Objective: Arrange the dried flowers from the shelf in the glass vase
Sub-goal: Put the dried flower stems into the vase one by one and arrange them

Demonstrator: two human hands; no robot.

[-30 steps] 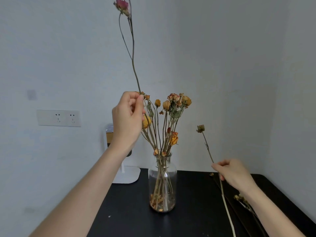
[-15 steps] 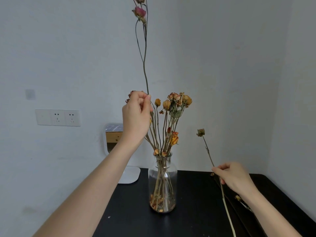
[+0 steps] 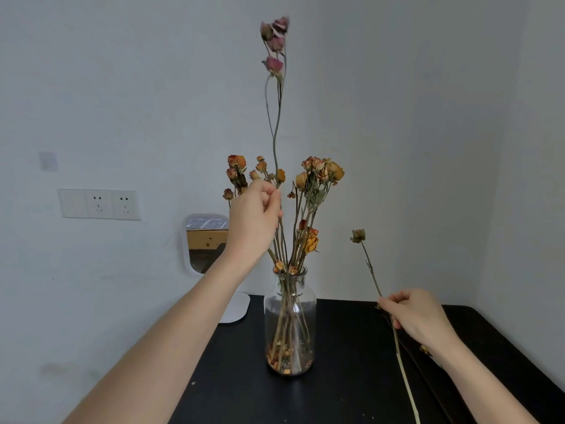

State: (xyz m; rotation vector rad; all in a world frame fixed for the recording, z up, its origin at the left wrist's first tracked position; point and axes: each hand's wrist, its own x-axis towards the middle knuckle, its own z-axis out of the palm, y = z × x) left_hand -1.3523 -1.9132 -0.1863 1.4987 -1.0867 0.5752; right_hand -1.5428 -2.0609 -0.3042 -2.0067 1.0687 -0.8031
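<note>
Pinched in the fingers (image 3: 269, 195) of the left hand (image 3: 255, 215) above the glass vase (image 3: 289, 319), the tall pink-flowered stem (image 3: 274, 63) could snap or snag the orange dried flowers (image 3: 321, 172) already inside if forced down — the right hand (image 3: 419, 316), right of the vase, grips a second stem (image 3: 358, 235).

The bare left arm (image 3: 171, 341) reaches up from the lower left. The left hand (image 3: 255, 218) is raised with its back to the camera, fingers curled, pinching a long pink-budded stem (image 3: 276, 123). The right hand (image 3: 415, 316) sits lower, fingers curled, pinching a short stem (image 3: 371, 270).
</note>
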